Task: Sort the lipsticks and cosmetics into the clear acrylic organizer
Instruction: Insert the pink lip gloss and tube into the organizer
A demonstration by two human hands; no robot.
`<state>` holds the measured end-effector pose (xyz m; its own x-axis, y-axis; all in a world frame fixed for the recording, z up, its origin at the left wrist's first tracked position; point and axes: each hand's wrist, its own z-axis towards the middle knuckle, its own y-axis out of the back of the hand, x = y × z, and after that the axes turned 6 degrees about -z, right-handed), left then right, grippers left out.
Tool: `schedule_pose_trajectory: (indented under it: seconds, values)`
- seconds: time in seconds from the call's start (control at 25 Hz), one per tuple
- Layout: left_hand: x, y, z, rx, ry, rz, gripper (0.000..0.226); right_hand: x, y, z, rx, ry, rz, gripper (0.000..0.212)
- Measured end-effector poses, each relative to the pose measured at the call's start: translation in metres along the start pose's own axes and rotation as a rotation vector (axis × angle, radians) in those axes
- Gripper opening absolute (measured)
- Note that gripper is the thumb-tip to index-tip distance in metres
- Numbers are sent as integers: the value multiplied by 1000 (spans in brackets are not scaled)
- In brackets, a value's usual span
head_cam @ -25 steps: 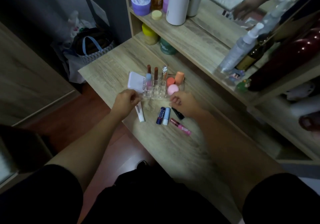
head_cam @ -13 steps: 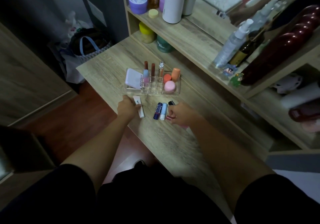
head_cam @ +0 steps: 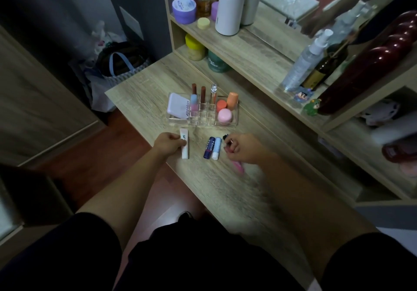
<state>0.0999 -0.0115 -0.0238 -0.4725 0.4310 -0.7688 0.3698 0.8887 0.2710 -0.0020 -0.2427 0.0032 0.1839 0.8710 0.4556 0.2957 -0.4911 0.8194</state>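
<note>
Now the wooden table (head_cam: pixel 225 191) fills most of the view, with the clear acrylic organizer (head_cam: pixel 203 119) standing on it beyond the hands. The organizer already holds a white compact (head_cam: pixel 177 107) in its left part, a few lipsticks (head_cam: pixel 203 98) standing in the middle slots, and a pink jar (head_cam: pixel 224 115) with orange pieces on the right.

A second ago both hands were up by the front of the organizer. They have pulled back toward the person, to the loose things lying on the table. That looks like a new round of picking up.

The left hand (head_cam: pixel 168 144) has its fingers curled onto the top end of a white lip tube (head_cam: pixel 185 146), which lies flat on the table. The right hand (head_cam: pixel 242 147) is closed around a pink lip gloss (head_cam: pixel 238 166); its pink end pokes out under the hand. A small black tube (head_cam: pixel 225 136) sits just beside its fingers.

Between the hands lie two balm sticks side by side and touching, a dark blue balm (head_cam: pixel 208 147) and a light blue balm (head_cam: pixel 216 148). Nobody is touching them, so about five things still need a slot.
</note>
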Motion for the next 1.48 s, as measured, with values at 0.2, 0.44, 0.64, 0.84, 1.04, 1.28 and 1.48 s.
schedule_pose_trajectory:
  seconds: [0.2, 0.44, 0.64, 0.84, 1.04, 1.28, 1.48]
  values:
    - [-21, 13, -10, 187, -47, -186, 15, 9, 31, 7, -236, -115, 535, 33]
    - [-87, 35, -8, 215, -352, -162, 9, 25, 51, 35, -497, -191, 614, 36]
    - [-116, 32, 2, 39, -844, 462, 19, 36, 44, 51, -549, -206, 619, 40]
    - [-115, 15, 14, 6, -1047, 727, 15, 37, 34, 60, -563, -189, 559, 37]
    - [-114, 4, 23, -55, -1122, 970, 15, 33, 28, 66, -536, -190, 494, 35]
    - [-121, -2, 28, -70, -1109, 1014, 21, 32, 27, 78, -487, -118, 444, 41]
    - [-123, -2, 29, -45, -1082, 992, 21, 29, 24, 83, -468, -158, 521, 39]
